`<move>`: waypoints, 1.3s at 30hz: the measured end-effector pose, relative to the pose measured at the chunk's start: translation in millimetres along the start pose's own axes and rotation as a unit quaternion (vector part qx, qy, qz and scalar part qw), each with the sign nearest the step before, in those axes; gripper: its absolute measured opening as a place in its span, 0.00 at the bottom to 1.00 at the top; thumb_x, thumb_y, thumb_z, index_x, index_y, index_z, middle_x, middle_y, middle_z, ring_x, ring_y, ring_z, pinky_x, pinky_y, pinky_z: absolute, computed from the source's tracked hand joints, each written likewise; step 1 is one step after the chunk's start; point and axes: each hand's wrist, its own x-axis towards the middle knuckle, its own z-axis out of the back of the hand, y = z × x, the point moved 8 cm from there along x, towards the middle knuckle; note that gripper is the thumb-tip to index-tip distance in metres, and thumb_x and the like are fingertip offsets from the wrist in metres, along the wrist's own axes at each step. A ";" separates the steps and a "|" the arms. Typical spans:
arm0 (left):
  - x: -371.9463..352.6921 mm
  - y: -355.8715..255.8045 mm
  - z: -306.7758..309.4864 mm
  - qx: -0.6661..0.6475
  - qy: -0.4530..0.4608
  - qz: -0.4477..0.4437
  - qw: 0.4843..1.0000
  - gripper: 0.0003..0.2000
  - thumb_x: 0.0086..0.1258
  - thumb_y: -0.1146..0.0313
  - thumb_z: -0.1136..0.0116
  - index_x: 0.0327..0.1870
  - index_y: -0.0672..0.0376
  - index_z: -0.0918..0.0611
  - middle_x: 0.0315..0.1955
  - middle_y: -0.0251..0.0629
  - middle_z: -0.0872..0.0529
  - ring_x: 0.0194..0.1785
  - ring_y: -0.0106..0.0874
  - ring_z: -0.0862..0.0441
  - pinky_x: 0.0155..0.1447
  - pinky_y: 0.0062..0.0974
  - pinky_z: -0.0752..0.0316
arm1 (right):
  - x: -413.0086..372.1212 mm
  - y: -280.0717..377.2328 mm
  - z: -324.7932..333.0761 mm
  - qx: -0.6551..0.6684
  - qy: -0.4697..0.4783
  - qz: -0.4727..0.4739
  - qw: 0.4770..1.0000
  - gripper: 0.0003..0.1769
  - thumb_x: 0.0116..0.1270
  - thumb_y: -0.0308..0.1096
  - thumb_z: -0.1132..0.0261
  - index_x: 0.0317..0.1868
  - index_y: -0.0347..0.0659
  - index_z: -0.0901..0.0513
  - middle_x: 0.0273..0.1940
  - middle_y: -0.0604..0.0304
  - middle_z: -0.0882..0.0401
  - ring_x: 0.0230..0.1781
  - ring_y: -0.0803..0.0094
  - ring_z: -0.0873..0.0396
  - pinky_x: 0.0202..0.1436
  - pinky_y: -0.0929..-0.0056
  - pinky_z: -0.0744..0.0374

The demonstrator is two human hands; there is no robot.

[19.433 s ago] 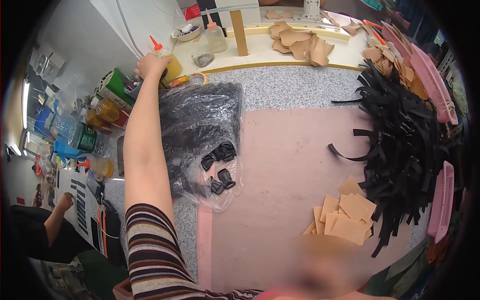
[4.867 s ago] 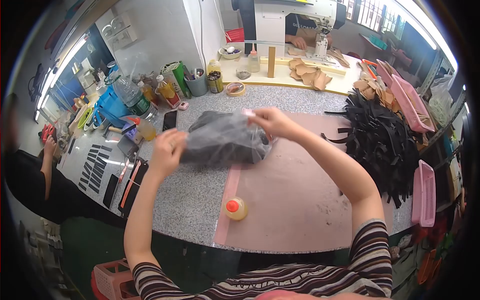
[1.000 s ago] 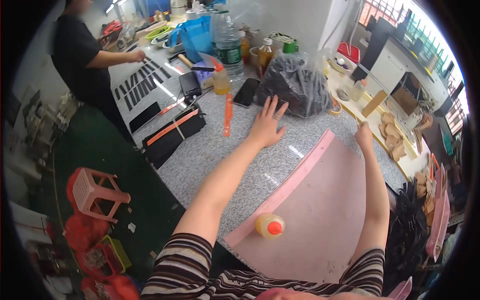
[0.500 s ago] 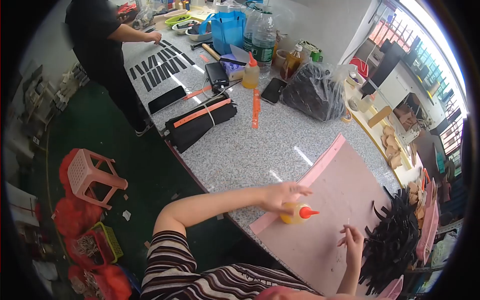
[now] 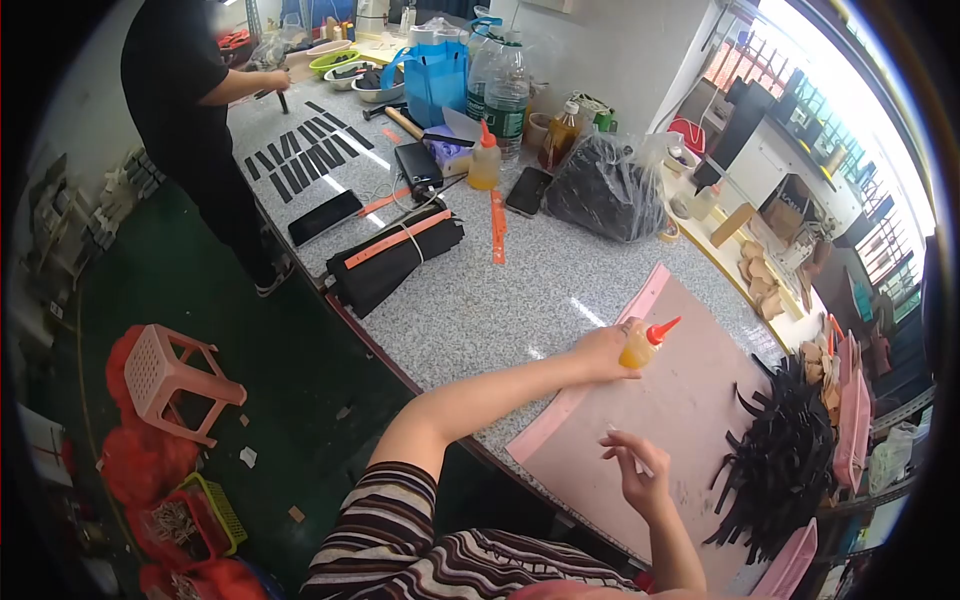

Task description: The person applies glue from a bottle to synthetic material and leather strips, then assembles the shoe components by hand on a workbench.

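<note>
My left hand (image 5: 603,352) is wrapped round a squeeze bottle (image 5: 637,350) of yellow liquid with a red pointed nozzle, tilted to the upper right. It is over the pink mat (image 5: 690,375), near the mat's left strip. My right hand (image 5: 643,470) hovers above the near part of the mat with its fingers partly bent and apart; I see nothing certain in them. A heap of black strips (image 5: 780,455) lies at the mat's right side.
Across the speckled table (image 5: 460,320) are a tied black bundle (image 5: 395,262), phones, a second glue bottle (image 5: 484,165) and a bag of black pieces (image 5: 610,188). A person in black (image 5: 180,110) stands at the far left by rows of black strips (image 5: 305,155). A pink stool (image 5: 165,370) stands on the floor.
My left hand has closed round the squeeze bottle and moved it up and right. My right hand has shifted left. The person's hand at the far end has lifted a black strip.
</note>
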 end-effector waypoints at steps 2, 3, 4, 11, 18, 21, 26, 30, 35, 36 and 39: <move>-8.7 2.3 15.8 0.001 -0.016 -0.006 1.000 0.47 0.54 0.57 0.25 0.73 0.62 0.38 0.57 0.57 0.22 0.63 0.53 0.26 0.66 0.42 0.29 | 12.3 9.9 -8.3 -0.001 0.016 0.057 0.998 0.17 0.63 0.12 0.41 0.51 0.34 0.18 0.38 0.50 0.13 0.35 0.63 0.14 0.42 0.70 0.17; -19.9 3.1 29.3 0.010 -0.060 -0.043 0.997 0.45 0.54 0.57 0.25 0.73 0.63 0.36 0.58 0.57 0.22 0.65 0.53 0.27 0.68 0.41 0.30 | 21.5 10.7 -10.3 -0.004 -0.002 0.073 0.997 0.18 0.63 0.12 0.41 0.52 0.34 0.18 0.39 0.51 0.13 0.36 0.61 0.14 0.43 0.69 0.17; -36.6 4.1 41.3 0.019 -0.100 -0.079 0.992 0.44 0.55 0.57 0.26 0.72 0.65 0.35 0.59 0.57 0.23 0.67 0.53 0.28 0.70 0.40 0.31 | 30.2 9.1 -15.8 -0.004 -0.020 0.086 0.996 0.18 0.63 0.13 0.41 0.52 0.35 0.18 0.40 0.51 0.13 0.37 0.60 0.14 0.44 0.67 0.17; -99.1 31.5 216.2 0.295 -0.207 -0.068 0.930 0.12 0.63 0.67 0.35 0.46 0.60 0.16 0.45 0.42 0.16 0.53 0.43 0.22 0.61 0.41 0.29 | 85.3 -19.2 -121.3 -0.051 0.167 0.216 0.961 0.26 0.61 0.18 0.40 0.62 0.38 0.23 0.62 0.50 0.22 0.63 0.49 0.25 0.64 0.57 0.25; -66.3 182.5 423.4 0.395 -0.341 0.064 0.851 0.07 0.61 0.69 0.41 0.36 0.58 0.12 0.30 0.45 0.13 0.41 0.47 0.18 0.48 0.44 0.24 | 106.0 -26.8 -175.4 -0.157 0.300 0.185 0.923 0.36 0.60 0.24 0.45 0.72 0.35 0.36 0.75 0.45 0.40 0.78 0.49 0.46 0.79 0.51 0.46; -47.9 264.7 503.2 0.461 -0.332 0.192 0.800 0.12 0.62 0.64 0.40 0.44 0.54 0.12 0.38 0.44 0.11 0.46 0.49 0.17 0.51 0.47 0.24 | 112.9 -28.2 -177.7 -0.168 0.336 0.154 0.914 0.38 0.59 0.26 0.41 0.73 0.36 0.36 0.75 0.46 0.41 0.78 0.49 0.45 0.79 0.50 0.45; -7.9 351.6 572.0 0.444 -0.269 0.335 0.786 0.19 0.63 0.65 0.43 0.56 0.54 0.15 0.51 0.51 0.14 0.56 0.48 0.17 0.61 0.43 0.25 | 115.4 -35.2 -184.3 -0.165 0.370 0.133 0.905 0.39 0.60 0.29 0.39 0.74 0.38 0.38 0.76 0.48 0.42 0.78 0.50 0.44 0.79 0.48 0.45; 18.8 422.0 602.2 0.437 -0.242 0.372 0.782 0.25 0.63 0.66 0.46 0.63 0.57 0.21 0.54 0.53 0.16 0.58 0.49 0.18 0.63 0.42 0.25 | 117.6 -38.2 -186.9 -0.146 0.409 0.096 0.896 0.34 0.71 0.39 0.49 0.76 0.40 0.42 0.77 0.50 0.44 0.78 0.52 0.44 0.80 0.49 0.47; 42.2 496.8 623.8 0.517 -0.169 0.311 0.779 0.22 0.66 0.69 0.51 0.61 0.59 0.21 0.52 0.55 0.15 0.56 0.51 0.18 0.59 0.44 0.22 | 142.5 -15.1 -171.5 -0.201 0.276 0.205 0.917 0.20 0.63 0.34 0.32 0.55 0.37 0.17 0.56 0.50 0.21 0.60 0.58 0.24 0.63 0.54 0.31; 43.4 513.9 632.3 0.502 -0.162 0.322 0.786 0.19 0.67 0.69 0.52 0.58 0.59 0.19 0.50 0.55 0.15 0.54 0.51 0.17 0.57 0.44 0.21 | 147.1 -11.6 -168.0 -0.198 0.269 0.218 0.917 0.24 0.64 0.37 0.33 0.59 0.37 0.19 0.51 0.51 0.20 0.54 0.55 0.23 0.59 0.52 0.30; 39.9 441.8 604.9 0.474 -0.223 0.390 0.757 0.14 0.71 0.67 0.54 0.45 0.59 0.14 0.45 0.53 0.13 0.51 0.50 0.15 0.55 0.47 0.21 | 116.8 -43.2 -187.7 -0.196 0.437 0.119 0.870 0.32 0.75 0.43 0.56 0.76 0.42 0.42 0.78 0.53 0.45 0.78 0.58 0.42 0.79 0.56 0.44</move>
